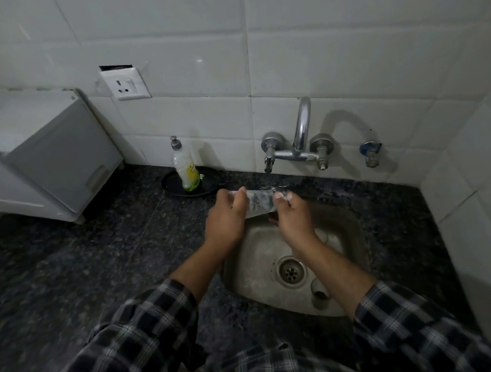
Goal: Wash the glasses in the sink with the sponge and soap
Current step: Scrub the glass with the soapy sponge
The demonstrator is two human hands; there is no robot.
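— Where is the glass right now?

— I have the glass (pixel 258 203) lying on its side above the back edge of the sink (pixel 349 228), right under the tap spout (pixel 268 166). It looks soapy or wet, streaked white along its wall.

— And your hands?

— My left hand (pixel 226 216) is wrapped around one end, fingers (pixel 240 196) curled over the top of it. My right hand (pixel 291 214) grips the other end, fingers closed on the rim. Both are holding the glass between them.

— Anything else in the basin?

— Two more glasses: one (pixel 320 295) stands near the drain (pixel 291 271), just beside my right forearm, and another (pixel 323 237) sits partly hidden behind my right wrist. I cannot see a sponge.

— And the soap?

— The soap bottle (pixel 185 169) stands upright on a dark round tray (pixel 171 183) on the speckled surface (pixel 83 255), left of the tap and against the tiled wall (pixel 316 50). Further left there is a white cabinet (pixel 47 159) and a wall socket (pixel 125 83).
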